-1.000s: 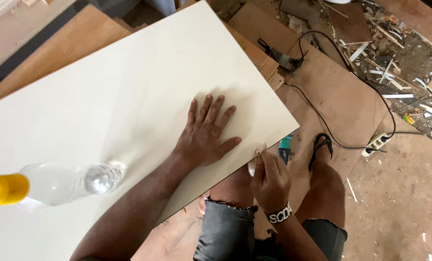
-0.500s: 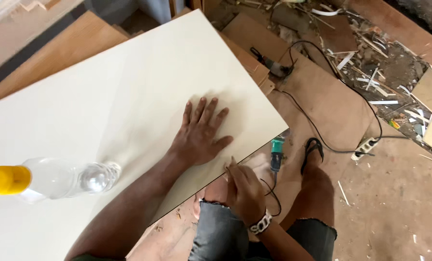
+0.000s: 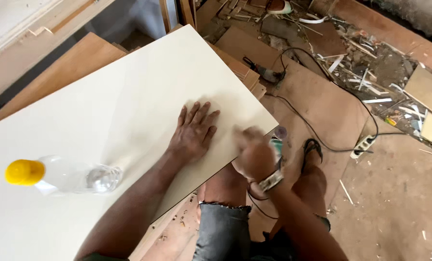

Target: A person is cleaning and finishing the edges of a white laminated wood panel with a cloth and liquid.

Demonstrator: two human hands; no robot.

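Head view, looking down: a large cream-white board [image 3: 129,111] fills the left and centre of the frame, its long axis running from the lower left up toward the upper middle, smooth and matte with a clean near edge. On it, just left of centre, the left hand [image 3: 193,133] lies flat, palm down, fingers [image 3: 202,113] spread and released, holding nothing. Just right of it, at the board's near edge, the right hand [image 3: 254,157] is motion-blurred; its fingers look curled, but whether they grasp anything cannot be told. A wristband [image 3: 270,181] circles that wrist. The right hand is the nearer to the edge; the left is farther in. At the far left a clear plastic bottle [image 3: 75,176] with a yellow cap [image 3: 23,172] lies on its side on the board. Below the edge are bare knees and denim shorts [image 3: 223,232]. To the right, the floor holds a black cable [image 3: 322,145], a white power strip [image 3: 363,144], a power tool [image 3: 269,75] and wood scraps.
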